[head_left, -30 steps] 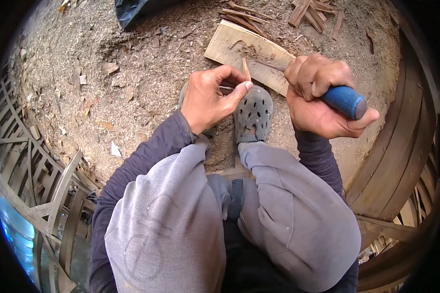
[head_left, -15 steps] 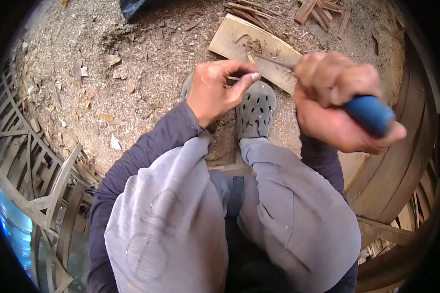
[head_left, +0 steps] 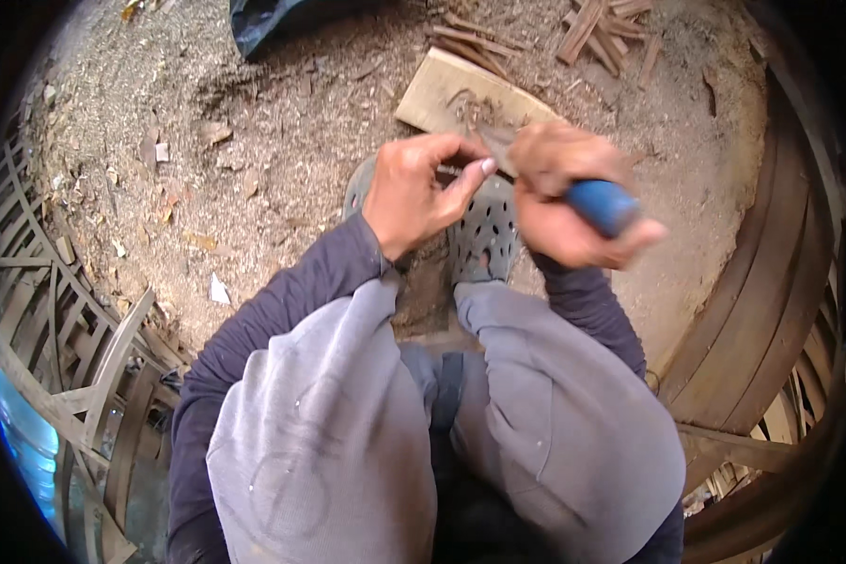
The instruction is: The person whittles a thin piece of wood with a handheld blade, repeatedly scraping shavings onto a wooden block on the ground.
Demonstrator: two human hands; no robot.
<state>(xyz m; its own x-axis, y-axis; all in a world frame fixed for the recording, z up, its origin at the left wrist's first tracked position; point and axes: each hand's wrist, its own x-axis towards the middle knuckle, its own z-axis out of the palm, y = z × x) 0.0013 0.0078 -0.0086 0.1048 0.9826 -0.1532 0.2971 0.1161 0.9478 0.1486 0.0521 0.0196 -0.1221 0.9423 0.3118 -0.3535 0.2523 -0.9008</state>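
Observation:
My left hand point(head_left: 418, 193) pinches a thin wood sliver point(head_left: 479, 139) above the end of a grey perforated clog point(head_left: 484, 235). My right hand point(head_left: 569, 197), blurred by motion, is closed round a blue-handled tool point(head_left: 600, 205); its narrow metal part reaches leftward to beside the sliver and is too smeared to make out clearly. Behind both hands a pale wooden board point(head_left: 442, 94) lies on the ground with dark shavings on it.
Thin wood offcuts point(head_left: 597, 33) lie beyond the board, near a dark plastic sheet point(head_left: 282, 19). Chips cover the dirt ground. Curved wooden lattices point(head_left: 85, 395) with a blue plastic bottle point(head_left: 23, 432) stand at left; curved brown wooden slats point(head_left: 752, 282) curve along the right.
My right hand with the tool swung out to the right half a second ago and now sits further left and higher, close to my left hand. My left hand has shifted slightly.

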